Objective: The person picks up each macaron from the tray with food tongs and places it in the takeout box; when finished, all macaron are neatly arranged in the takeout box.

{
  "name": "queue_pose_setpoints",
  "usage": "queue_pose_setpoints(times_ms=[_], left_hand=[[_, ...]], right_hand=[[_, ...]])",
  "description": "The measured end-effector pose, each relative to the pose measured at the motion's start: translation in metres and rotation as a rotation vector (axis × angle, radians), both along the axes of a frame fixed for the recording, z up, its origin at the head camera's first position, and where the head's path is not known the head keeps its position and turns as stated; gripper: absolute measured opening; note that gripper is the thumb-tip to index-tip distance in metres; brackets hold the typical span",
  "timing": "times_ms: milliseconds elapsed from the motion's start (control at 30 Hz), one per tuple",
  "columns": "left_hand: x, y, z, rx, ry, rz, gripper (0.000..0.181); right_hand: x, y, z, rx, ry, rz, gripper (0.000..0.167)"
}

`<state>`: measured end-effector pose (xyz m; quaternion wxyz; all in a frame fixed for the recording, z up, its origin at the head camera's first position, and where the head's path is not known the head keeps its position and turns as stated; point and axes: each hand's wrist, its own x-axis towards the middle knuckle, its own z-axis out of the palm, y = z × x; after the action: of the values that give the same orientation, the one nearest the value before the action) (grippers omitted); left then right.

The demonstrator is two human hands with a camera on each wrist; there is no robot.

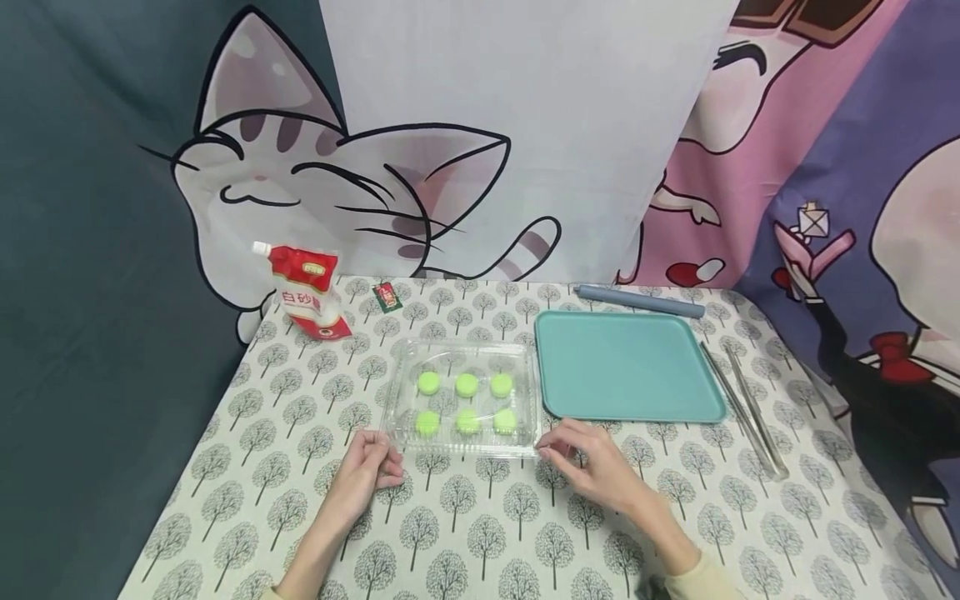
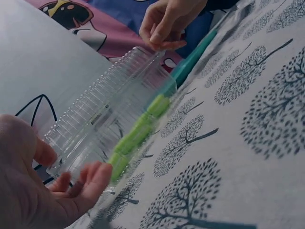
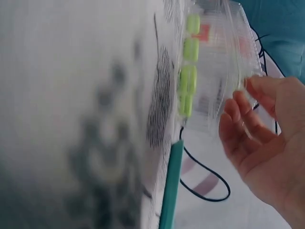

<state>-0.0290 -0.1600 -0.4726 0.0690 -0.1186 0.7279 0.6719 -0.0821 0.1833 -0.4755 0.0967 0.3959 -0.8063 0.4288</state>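
Note:
A clear plastic box (image 1: 467,357) lies on the tree-patterned cloth, with several light-green round pieces (image 1: 467,385) in two rows inside, shaped like macarons. At its near left corner is my left hand (image 1: 363,472); in the left wrist view, thumb and fingers (image 2: 97,179) pinch the corner of the box. My right hand (image 1: 588,462) pinches the near right corner between thumb and fingertips, as the right wrist view shows. Ridged clear plastic (image 2: 102,93) rises above the green pieces in the left wrist view. Whether the lid is fastened is unclear.
Right of the box lies a teal tray (image 1: 630,367), with metal tongs (image 1: 750,417) beside it and a blue-grey rod (image 1: 640,301) behind. A red-and-white sugar pouch (image 1: 309,292) stands at the back left, near a small red-green packet (image 1: 387,297).

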Motion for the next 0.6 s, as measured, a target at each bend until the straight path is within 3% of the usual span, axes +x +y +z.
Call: queue_pose_setpoints(times_ms=[200,333,467,600], left_hand=[[-0.002,0.003,0.001,0.071,-0.009,0.015,0.006],[-0.003,0.007,0.001,0.127,-0.017,0.032,0.003],[-0.003,0.010,0.002,0.123,-0.016,0.042,0.003],[-0.003,0.011,0.002,0.124,-0.016,0.058,0.005]], right_hand=[[0.013,-0.009,0.004,0.027,-0.442,-0.176,0.003],[0.014,-0.012,0.007,0.003,-0.655,-0.243,0.016],[0.012,-0.013,0.009,-0.059,-0.887,-0.215,0.032],[0.008,-0.011,0.009,-0.111,-1.030,-0.092,0.032]])
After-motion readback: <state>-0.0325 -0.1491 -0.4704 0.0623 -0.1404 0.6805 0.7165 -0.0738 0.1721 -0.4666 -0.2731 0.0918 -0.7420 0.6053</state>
